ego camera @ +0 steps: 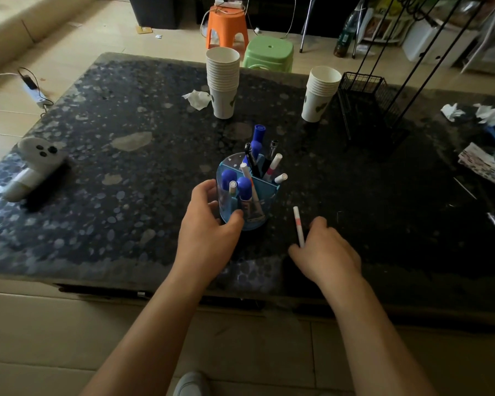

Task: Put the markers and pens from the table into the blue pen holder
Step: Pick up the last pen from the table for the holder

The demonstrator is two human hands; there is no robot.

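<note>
Two hands: left hand (209, 224) fingers wrap pen holder (247, 195); right hand (326, 252) pinches white pen (298, 225), tip hidden.

Translucent blue plastic pen holder (247, 195); glossy speckled table (126, 132); paper cups (223, 81)

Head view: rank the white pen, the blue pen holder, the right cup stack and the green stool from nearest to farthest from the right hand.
1. White pen: touching the right hand, at its fingers.
2. Blue pen holder: to the left, gripped by the left hand.
3. Right cup stack: farther back on the table.
4. Green stool: on the floor beyond the table's far edge.
</note>
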